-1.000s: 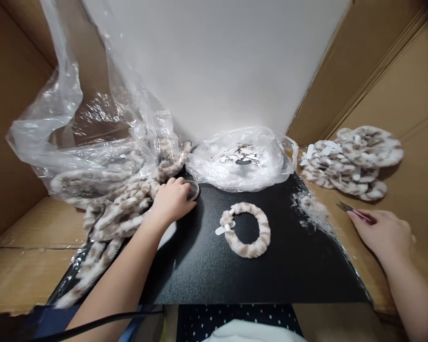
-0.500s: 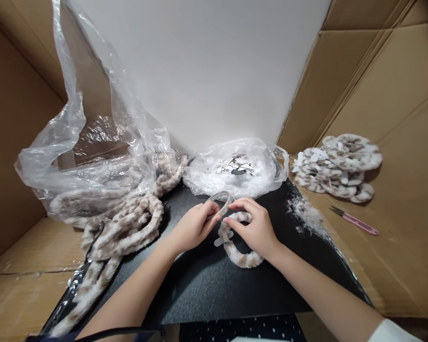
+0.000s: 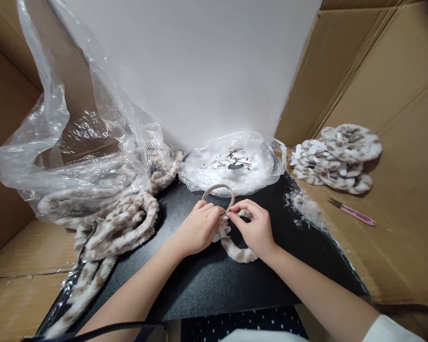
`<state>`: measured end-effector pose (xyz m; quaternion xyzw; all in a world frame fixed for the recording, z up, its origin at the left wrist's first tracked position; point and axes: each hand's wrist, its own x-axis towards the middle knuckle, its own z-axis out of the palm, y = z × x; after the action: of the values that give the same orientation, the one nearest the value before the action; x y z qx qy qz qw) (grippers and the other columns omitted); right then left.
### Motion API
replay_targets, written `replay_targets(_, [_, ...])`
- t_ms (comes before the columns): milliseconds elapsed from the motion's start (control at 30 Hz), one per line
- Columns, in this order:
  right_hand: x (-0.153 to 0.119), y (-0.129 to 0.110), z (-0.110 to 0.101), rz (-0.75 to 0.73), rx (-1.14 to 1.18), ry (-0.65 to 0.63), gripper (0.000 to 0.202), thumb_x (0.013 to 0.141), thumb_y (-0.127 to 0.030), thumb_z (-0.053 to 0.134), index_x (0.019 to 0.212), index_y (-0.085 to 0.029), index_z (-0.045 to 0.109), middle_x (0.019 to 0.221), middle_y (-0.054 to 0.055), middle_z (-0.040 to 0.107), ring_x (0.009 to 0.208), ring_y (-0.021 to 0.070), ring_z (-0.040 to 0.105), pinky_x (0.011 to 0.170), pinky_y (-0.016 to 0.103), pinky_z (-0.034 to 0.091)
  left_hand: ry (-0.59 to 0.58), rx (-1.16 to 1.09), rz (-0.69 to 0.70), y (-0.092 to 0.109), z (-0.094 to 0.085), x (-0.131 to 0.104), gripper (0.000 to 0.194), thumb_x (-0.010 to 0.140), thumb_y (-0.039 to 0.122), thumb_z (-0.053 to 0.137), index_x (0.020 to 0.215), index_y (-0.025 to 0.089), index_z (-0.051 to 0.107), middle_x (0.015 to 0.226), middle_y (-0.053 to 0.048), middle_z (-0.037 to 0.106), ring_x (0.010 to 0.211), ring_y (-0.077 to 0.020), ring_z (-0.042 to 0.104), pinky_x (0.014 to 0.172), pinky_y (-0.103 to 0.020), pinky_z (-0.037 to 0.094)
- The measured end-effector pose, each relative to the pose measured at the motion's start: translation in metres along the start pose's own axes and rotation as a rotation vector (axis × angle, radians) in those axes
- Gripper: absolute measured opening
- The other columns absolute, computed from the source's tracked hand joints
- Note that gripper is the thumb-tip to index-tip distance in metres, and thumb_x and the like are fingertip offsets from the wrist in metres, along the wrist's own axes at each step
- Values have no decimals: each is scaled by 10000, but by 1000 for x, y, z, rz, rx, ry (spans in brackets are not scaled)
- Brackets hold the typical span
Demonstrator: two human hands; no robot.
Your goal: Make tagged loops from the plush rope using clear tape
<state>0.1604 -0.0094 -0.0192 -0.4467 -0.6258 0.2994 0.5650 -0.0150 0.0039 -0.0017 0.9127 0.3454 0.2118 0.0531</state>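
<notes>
My left hand [image 3: 199,227] and my right hand [image 3: 254,227] meet over the black mat [image 3: 207,280], both pinching the lower edge of a clear tape roll [image 3: 218,193] that stands upright above my fingers. Beneath my right hand lies a furry beige-and-white ring [image 3: 238,251] with a small white tab, partly hidden by my fingers. A long furry cord [image 3: 124,223] of the same colours coils at the left of the mat, spilling out of a big clear plastic bag [image 3: 67,152].
A smaller clear bag [image 3: 235,164] of small white tabs sits at the back of the mat. A stack of finished furry rings [image 3: 337,159] rests on cardboard at right, with pink snips [image 3: 353,212] in front. Loose fluff [image 3: 303,209] lies on the mat's right edge.
My left hand fetched the tape roll from the mat's left side and brought it to the middle. My right hand let go of the pink snips and joined it on the roll, now raised upright.
</notes>
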Motion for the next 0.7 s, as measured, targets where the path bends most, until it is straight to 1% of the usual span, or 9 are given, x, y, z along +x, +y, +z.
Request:
replay_targets(133, [2, 1, -3, -28, -36, -57, 109, 834, -181, 624, 729, -194, 601, 748, 13, 640, 735, 158, 594, 718, 291, 467, -24, 25, 34, -3, 1, -1, 179, 943, 142, 337, 960, 166, 514, 787, -40, 619, 729, -178, 547, 767, -340, 372])
replay_targets(233, [4, -1, -6, -78, -138, -149, 130, 876, -193, 564, 746, -199, 567, 758, 22, 618, 748, 167, 553, 715, 308, 436, 2, -26, 17, -7, 0, -1, 174, 947, 149, 353, 971, 174, 523, 801, -37, 621, 739, -171, 552, 771, -328, 387])
replay_targets(333, [4, -9, -11, -199, -232, -376, 148, 899, -198, 541, 752, -201, 544, 771, 20, 614, 774, 175, 528, 752, 335, 392, 38, -82, 11, -13, -4, -3, 159, 955, 188, 382, 916, 179, 535, 788, -33, 614, 731, -161, 541, 747, -306, 391])
replay_targets(400, [4, -14, -15, -242, -195, -541, 158, 908, -207, 536, 750, -203, 532, 775, 13, 606, 779, 171, 520, 769, 338, 383, 28, -88, 29, -17, -9, -5, 191, 949, 245, 423, 802, 185, 530, 710, -16, 582, 687, -155, 514, 744, -309, 378])
replay_targets(433, [5, -15, -17, -227, -146, -589, 164, 912, -218, 533, 749, -204, 527, 774, 10, 597, 776, 166, 516, 767, 332, 387, 14, -86, 34, -18, -12, -5, 227, 941, 271, 438, 745, 188, 516, 666, -5, 556, 664, -152, 498, 764, -320, 370])
replay_targets(467, [6, -16, -19, -181, -83, -599, 169, 915, -237, 530, 750, -204, 521, 772, 7, 584, 767, 160, 510, 755, 320, 395, 0, -87, 37, -19, -14, -6, 257, 933, 287, 438, 704, 190, 499, 635, 4, 533, 650, -151, 486, 795, -337, 360])
replay_targets(567, [11, -15, -23, 53, 154, -514, 203, 921, -329, 523, 765, -201, 496, 748, -6, 524, 709, 137, 485, 673, 272, 414, -10, -108, 24, -19, -20, -6, 244, 904, 249, 373, 688, 190, 470, 631, 2, 512, 661, -160, 477, 855, -384, 324])
replay_targets(633, [12, -15, -24, 162, 263, -491, 230, 915, -373, 528, 773, -197, 487, 737, -11, 499, 684, 126, 473, 637, 252, 415, 8, -115, -8, -19, -22, -5, 211, 889, 198, 332, 729, 189, 469, 669, -8, 528, 685, -166, 479, 826, -377, 319])
replay_targets(700, [11, -20, -24, 162, 273, -581, 230, 910, -364, 541, 762, -193, 499, 738, -9, 501, 689, 124, 475, 643, 248, 414, 10, -116, -47, -18, -24, -5, 196, 904, 189, 326, 784, 186, 481, 718, -14, 551, 711, -165, 487, 800, -361, 314])
